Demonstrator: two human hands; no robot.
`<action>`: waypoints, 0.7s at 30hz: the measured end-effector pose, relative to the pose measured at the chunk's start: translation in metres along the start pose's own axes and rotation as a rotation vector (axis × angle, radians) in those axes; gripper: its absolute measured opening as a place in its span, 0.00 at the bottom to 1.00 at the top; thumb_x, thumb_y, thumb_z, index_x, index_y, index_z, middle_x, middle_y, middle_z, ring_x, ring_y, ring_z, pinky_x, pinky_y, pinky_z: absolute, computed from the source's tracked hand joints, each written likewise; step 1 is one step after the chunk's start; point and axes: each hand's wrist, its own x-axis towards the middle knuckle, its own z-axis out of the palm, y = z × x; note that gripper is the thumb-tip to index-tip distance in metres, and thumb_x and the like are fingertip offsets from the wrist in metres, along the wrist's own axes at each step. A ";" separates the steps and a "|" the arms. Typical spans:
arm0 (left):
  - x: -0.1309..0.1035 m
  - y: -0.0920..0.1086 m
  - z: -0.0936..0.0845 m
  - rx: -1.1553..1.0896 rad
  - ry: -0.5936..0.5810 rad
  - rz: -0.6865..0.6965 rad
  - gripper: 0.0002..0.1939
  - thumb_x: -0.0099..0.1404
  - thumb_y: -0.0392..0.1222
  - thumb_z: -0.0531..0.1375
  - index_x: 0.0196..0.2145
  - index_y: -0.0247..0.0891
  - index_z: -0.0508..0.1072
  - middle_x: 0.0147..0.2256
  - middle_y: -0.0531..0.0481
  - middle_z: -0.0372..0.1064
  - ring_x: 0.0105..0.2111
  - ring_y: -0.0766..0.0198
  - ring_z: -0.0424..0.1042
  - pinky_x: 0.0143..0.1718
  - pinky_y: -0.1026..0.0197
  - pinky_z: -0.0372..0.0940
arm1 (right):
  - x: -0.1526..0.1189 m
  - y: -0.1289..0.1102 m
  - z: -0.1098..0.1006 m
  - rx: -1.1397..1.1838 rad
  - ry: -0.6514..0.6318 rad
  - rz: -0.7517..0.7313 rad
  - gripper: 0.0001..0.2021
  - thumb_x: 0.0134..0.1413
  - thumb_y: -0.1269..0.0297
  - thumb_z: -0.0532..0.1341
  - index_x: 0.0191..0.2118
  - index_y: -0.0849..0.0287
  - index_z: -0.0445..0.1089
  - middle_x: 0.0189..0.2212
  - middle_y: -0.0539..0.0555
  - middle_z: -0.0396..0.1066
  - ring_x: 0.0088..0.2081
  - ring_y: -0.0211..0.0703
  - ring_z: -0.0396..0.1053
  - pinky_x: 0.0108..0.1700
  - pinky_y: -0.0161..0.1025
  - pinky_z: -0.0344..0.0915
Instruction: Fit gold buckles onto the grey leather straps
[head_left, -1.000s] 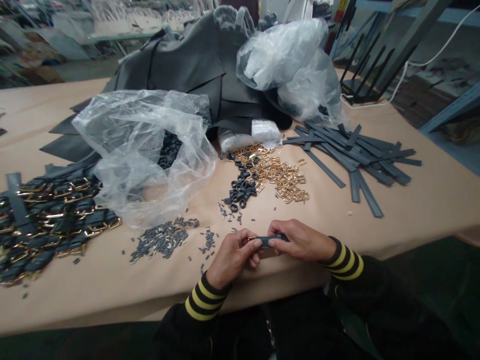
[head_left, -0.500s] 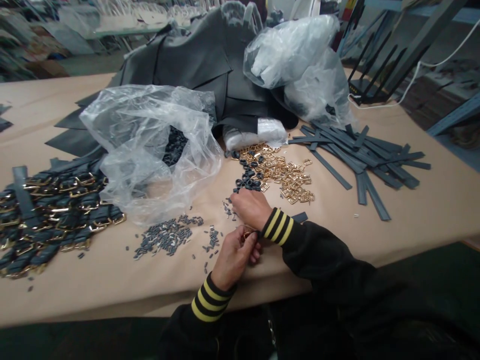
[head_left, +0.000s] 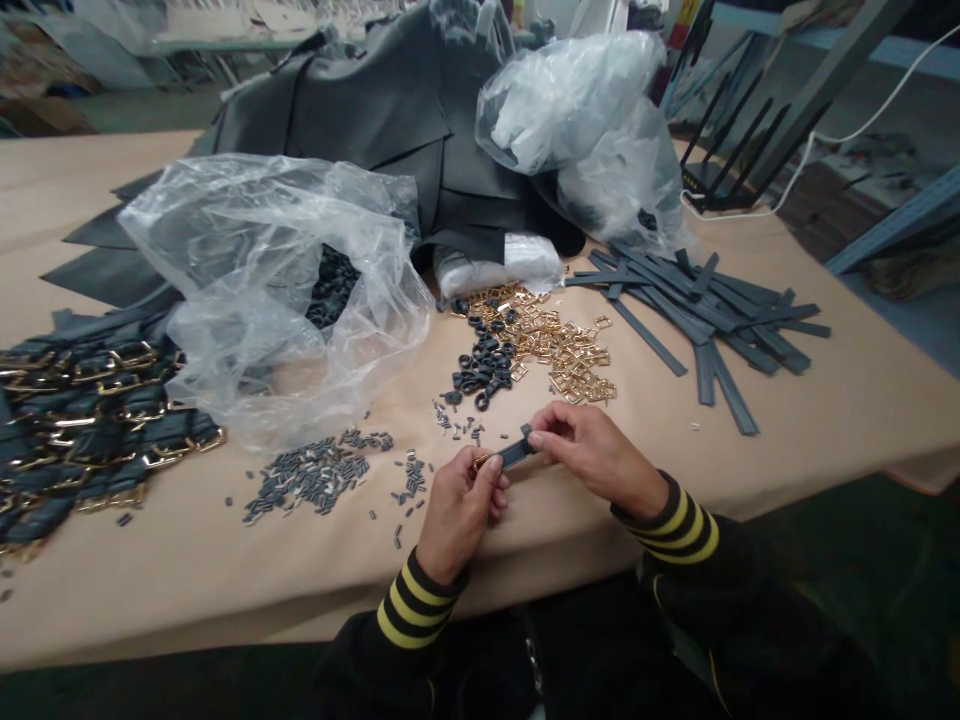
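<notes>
Over the front edge of the table, my left hand point(head_left: 459, 505) is closed on one end of a short dark strap point(head_left: 514, 454). A bit of gold metal point(head_left: 481, 462), apparently a buckle, shows between its thumb and fingers. At the strap's other end my right hand point(head_left: 592, 450) pinches with thumb and fingertips. A small dark piece stands up there; whether it is a loop or the folded strap end I cannot tell. Just beyond the hands lie dark loops point(head_left: 480, 362), a heap of gold buckles point(head_left: 574, 350) and small metal bits point(head_left: 454, 424).
Small dark pieces point(head_left: 307, 475) are heaped left of my hands. Farther left lie buckled straps point(head_left: 90, 430). A clear plastic bag point(head_left: 277, 270) stands behind, before dark sheets point(head_left: 360, 110). Loose dark strips point(head_left: 697, 300) and a black router point(head_left: 720, 180) with a white cable are at right.
My right hand has drawn back from the dark loops toward me and right, and now pinches the strap's far end. The strap shows stretched between both hands. The view has shifted slightly.
</notes>
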 end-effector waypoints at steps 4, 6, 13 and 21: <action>-0.002 0.000 0.005 -0.023 0.000 0.028 0.10 0.59 0.45 0.54 0.28 0.34 0.63 0.19 0.56 0.64 0.16 0.73 0.62 0.18 0.70 0.59 | -0.022 0.012 0.010 0.121 0.058 0.113 0.05 0.49 0.66 0.57 0.28 0.62 0.65 0.22 0.48 0.64 0.24 0.34 0.60 0.27 0.31 0.57; -0.003 0.000 0.008 -0.026 0.003 0.044 0.10 0.59 0.44 0.54 0.28 0.34 0.63 0.19 0.56 0.64 0.16 0.73 0.62 0.18 0.70 0.60 | -0.024 0.015 0.014 0.151 0.076 0.138 0.05 0.48 0.66 0.57 0.28 0.62 0.65 0.21 0.48 0.64 0.24 0.34 0.60 0.27 0.31 0.57; -0.002 -0.001 0.010 -0.006 0.029 0.056 0.10 0.59 0.45 0.55 0.28 0.35 0.63 0.20 0.56 0.64 0.16 0.73 0.63 0.18 0.69 0.60 | -0.023 0.017 0.012 0.254 0.036 0.105 0.05 0.48 0.66 0.58 0.28 0.62 0.65 0.22 0.49 0.65 0.25 0.34 0.62 0.28 0.32 0.59; -0.001 -0.002 0.008 0.003 -0.064 0.039 0.10 0.58 0.46 0.56 0.29 0.35 0.63 0.21 0.55 0.64 0.18 0.73 0.63 0.18 0.70 0.60 | -0.022 0.022 0.018 0.405 0.076 0.182 0.04 0.48 0.67 0.57 0.31 0.62 0.64 0.24 0.50 0.68 0.27 0.37 0.69 0.30 0.34 0.66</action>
